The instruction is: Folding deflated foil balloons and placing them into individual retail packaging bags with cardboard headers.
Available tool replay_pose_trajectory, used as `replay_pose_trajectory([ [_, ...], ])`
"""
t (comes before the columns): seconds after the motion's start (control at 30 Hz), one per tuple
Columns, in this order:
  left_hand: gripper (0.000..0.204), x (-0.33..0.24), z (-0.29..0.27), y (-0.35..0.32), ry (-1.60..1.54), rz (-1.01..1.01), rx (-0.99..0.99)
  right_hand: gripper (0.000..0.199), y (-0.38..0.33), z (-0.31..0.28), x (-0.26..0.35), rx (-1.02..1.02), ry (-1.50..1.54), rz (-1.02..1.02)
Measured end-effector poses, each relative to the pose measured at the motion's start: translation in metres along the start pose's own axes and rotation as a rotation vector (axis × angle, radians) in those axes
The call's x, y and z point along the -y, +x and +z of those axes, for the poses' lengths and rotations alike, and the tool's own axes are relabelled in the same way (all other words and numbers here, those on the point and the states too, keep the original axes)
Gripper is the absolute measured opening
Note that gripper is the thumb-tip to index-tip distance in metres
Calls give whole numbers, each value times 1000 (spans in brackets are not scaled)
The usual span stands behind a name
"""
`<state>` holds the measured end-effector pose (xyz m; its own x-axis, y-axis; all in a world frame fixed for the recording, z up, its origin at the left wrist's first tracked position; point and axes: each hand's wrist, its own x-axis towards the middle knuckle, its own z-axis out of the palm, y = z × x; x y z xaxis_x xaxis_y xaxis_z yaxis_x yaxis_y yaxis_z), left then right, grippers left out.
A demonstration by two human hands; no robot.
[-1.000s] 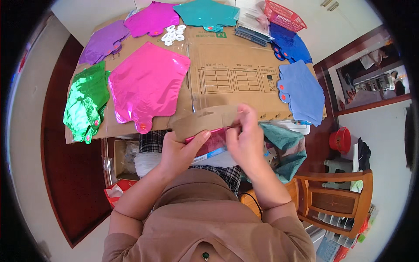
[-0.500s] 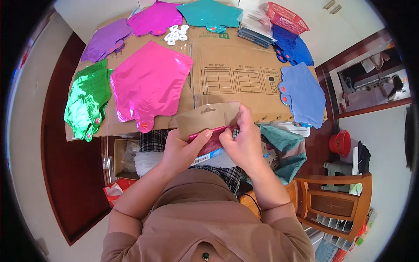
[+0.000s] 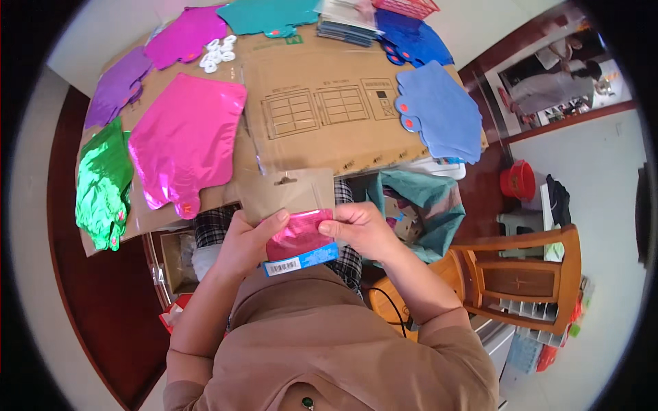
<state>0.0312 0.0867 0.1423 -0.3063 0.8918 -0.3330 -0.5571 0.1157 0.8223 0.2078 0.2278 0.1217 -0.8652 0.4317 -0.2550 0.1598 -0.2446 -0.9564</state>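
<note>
Close to my body, in front of the table edge, both hands hold a packet [image 3: 288, 193] with a tan back panel and a hang hole at its top. A folded shiny pink foil piece [image 3: 299, 231] shows at its middle, above a blue strip with a barcode. My left hand [image 3: 241, 245] grips the left side, its thumb on the pink foil. My right hand [image 3: 364, 229] pinches the right side, thumb against the foil. The fingers behind the packet are hidden. Whether the foil is fully inside the packet I cannot tell.
Flat foil shapes lie around the cardboard-covered table [image 3: 322, 68]: pink [image 3: 188, 137], green [image 3: 103, 181], light blue [image 3: 442, 113] and others. White rings [image 3: 218, 53] and stacked packets [image 3: 346, 24] sit at the back. A green bag [image 3: 439, 222] stands right of my legs, beside a wooden chair [image 3: 517, 281].
The packet has come lower and turned more upright toward me, showing more of the pink foil and blue strip. My right hand has opened outward to its side. The view has shifted right.
</note>
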Motion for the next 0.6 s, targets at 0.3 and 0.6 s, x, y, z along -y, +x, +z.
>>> replay_pose_trajectory([
  [0.3, 43, 17, -19, -6, 185, -245, 27, 25, -85, -145, -14, -211, -578, 442],
  [0.6, 35, -11, -52, -21, 382, -42, 37, 80, -102, -301, -174, -268, -1474, 946],
])
